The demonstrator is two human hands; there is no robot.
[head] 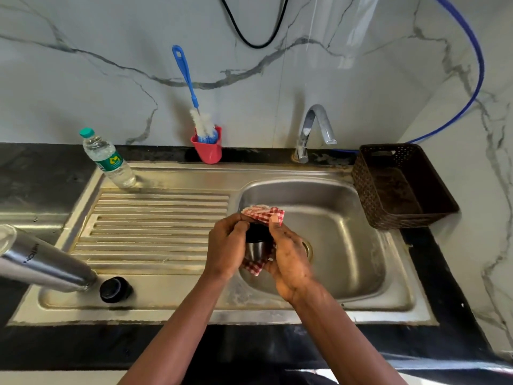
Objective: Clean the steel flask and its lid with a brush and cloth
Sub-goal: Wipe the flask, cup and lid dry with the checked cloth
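Cloth work is the step in hand, by my reading: the lid [256, 247], a small steel cup with a black upper part, is held above the basin of the sink [361, 245] between both hands. The left hand [226, 245] has its grip curled round the lid's left side. The right hand [288, 254] has its grip pinching the red checked cloth [263, 213] against the lid's right side, with the thumb pressing the fabric over the top edge. The cloth shows above the lid and again below it, so it seems wrapped round the far and under sides. To do this well, the left hand should turn the lid a little at a time while the right drags the cloth round the wall. A fold should then be pushed inside the black rim, where damp and residue would likely collect. Working over the basin is sensible, since a slip would drop the lid into the sink and not onto the floor. The flask [47, 265] waits at the front left corner of the drainboard [155, 218], untouched by either hand. Its near end is just beside a black stopper [115, 289]; whether it stands or leans I cannot tell through the wide lens. The brush [204, 123] stands in a red holder [209, 151] at the back of the tabletop [41, 173], well apart from the hands.
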